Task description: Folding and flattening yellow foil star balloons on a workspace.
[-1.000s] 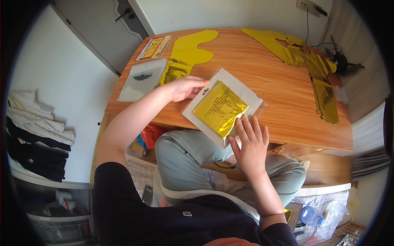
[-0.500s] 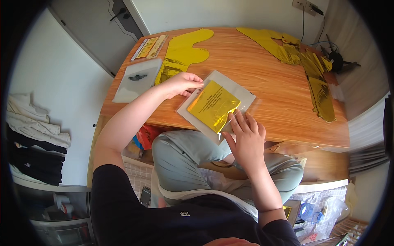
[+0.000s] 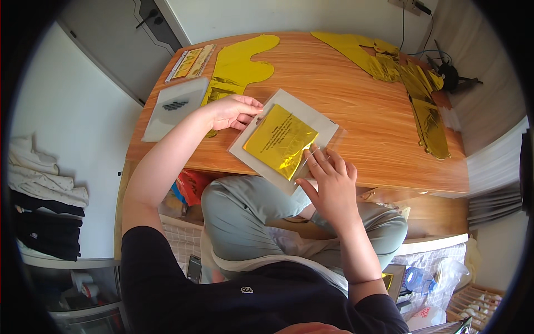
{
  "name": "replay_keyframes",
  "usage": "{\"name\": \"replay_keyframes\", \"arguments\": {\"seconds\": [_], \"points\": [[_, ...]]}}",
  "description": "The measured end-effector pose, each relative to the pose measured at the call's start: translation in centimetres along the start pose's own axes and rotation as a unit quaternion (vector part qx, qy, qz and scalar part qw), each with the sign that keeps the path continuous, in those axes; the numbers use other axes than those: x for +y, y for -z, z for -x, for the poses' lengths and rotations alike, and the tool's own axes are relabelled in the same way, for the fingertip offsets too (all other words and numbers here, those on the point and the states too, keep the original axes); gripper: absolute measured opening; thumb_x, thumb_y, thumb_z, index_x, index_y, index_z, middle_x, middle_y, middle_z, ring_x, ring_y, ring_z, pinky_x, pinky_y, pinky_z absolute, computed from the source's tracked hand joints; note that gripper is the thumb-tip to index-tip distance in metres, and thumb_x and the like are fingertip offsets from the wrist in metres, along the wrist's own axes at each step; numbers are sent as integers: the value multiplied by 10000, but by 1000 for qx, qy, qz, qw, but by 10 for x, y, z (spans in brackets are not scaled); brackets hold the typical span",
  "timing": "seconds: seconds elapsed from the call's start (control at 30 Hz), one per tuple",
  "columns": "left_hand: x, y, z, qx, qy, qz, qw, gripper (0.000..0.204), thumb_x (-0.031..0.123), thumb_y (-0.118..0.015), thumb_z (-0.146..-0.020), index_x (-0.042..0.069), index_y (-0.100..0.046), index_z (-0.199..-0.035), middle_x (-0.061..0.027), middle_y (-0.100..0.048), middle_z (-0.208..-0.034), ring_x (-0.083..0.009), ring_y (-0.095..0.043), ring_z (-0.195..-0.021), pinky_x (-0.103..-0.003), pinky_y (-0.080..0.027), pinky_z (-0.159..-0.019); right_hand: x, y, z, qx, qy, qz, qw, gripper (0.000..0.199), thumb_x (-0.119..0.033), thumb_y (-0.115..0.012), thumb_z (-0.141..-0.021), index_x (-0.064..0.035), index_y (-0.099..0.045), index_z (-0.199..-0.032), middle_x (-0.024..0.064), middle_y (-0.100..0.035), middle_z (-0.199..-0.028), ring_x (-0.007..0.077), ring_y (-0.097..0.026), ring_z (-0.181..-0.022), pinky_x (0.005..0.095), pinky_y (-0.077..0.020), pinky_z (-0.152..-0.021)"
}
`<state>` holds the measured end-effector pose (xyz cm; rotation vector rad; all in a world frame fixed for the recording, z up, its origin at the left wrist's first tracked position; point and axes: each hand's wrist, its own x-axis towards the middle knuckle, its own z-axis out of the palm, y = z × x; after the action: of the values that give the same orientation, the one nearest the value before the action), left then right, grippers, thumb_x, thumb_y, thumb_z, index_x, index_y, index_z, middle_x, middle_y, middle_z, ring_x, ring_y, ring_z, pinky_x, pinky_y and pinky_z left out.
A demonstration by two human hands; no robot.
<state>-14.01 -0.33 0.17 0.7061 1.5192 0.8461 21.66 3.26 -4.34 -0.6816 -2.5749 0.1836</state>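
A clear plastic sleeve with a pale backing card (image 3: 271,177) lies tilted over the table's near edge. On it sits a folded sheet of shiny gold foil (image 3: 281,139), printed with small dark text. My left hand (image 3: 235,111) pinches the package at its upper left edge, thumb on top and some fingertips tucked beneath. Spread over the lower right edge, my right hand (image 3: 332,183) is open, its fingertips touching the plastic beside the foil.
Flat gold foil balloons lie at the table's far left (image 3: 236,61) and right (image 3: 425,111). Another clear sleeve (image 3: 175,108) and a printed card (image 3: 191,62) are at the left. A black device with cables (image 3: 450,75) stands by the right wall.
The whole view has shifted slightly. My left hand's fingers have loosened and spread a little at the package's edge; the right hand keeps nearly the same pose.
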Motion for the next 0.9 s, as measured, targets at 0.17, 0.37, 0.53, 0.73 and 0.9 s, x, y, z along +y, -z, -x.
{"name": "replay_keyframes", "arguments": {"seconds": [0.17,0.37,0.53,0.73,0.9], "points": [[-4,-6,-2,15,6,-38,999,285,227,-697,-1026,113,-624,-1278,41,-713,-1143,-47,-688,-1007,-242,-574,-831,-3,-5,-4,-11,-1,14,1000,665,-515,-699,-936,-144,-600,-1479,20,-605,-1500,272,-504,-1361,481,-368,-1089],[-2,6,-6,-52,18,-26,998,279,210,-684,-1034,110,-628,-1289,46,-710,-1143,-41,-683,-1011,-240,-569,-854,-1,-9,-8,-1,6,41,999,686,-556,-684,-924,-149,-606,-1471,1,-609,-1494,258,-510,-1338,464,-371,-1078],[1,5,-11,-46,-11,48,998,310,242,-594,-1083,83,-605,-1348,-25,-709,-1223,-118,-705,-1084,-274,-583,-881,2,-8,-12,11,-1,10,1000,673,-518,-708,-925,-114,-615,-1455,46,-618,-1488,287,-518,-1359,487,-379,-1094],[1,-23,32,111,-98,-24,989,416,218,-540,-1103,59,-514,-1487,-142,-554,-1493,-212,-549,-1392,-339,-485,-1092,5,1,0,24,4,-72,997,538,-270,-762,-897,-84,-657,-1390,140,-617,-1486,369,-575,-1354,519,-424,-1107],[11,-66,111,185,-427,-190,865,412,100,-586,-1049,29,-546,-1453,-113,-504,-1569,-275,-479,-1457,-441,-407,-1184,-1,0,13,76,-36,-97,992,519,-242,-804,-831,-71,-671,-1303,156,-633,-1430,372,-600,-1312,501,-439,-1098]]}}
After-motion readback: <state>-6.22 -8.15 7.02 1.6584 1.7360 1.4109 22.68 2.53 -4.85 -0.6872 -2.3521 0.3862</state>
